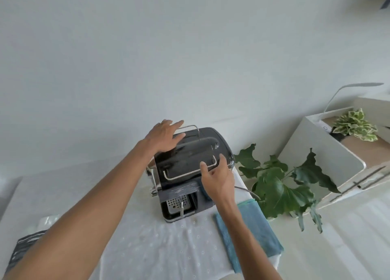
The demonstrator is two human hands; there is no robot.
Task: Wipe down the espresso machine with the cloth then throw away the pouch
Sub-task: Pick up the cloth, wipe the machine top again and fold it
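Espresso machine (pixel 190 165) looks heavy and glossy-slick (wire rails offer purchase), left hand (pixel 164 137) spread flat on top, right hand (pixel 217 179) loosely open at its side, cloth (pixel 251 227) unheld.

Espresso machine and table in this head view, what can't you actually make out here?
- Espresso machine: its right front corner is hidden behind the right hand; its rear left top lies under the left hand.
- Blue cloth: partly covered by the right forearm.
- Pouch: cannot be identified; a pale blurred item and a striped item sit near the left edge, behind the left forearm.
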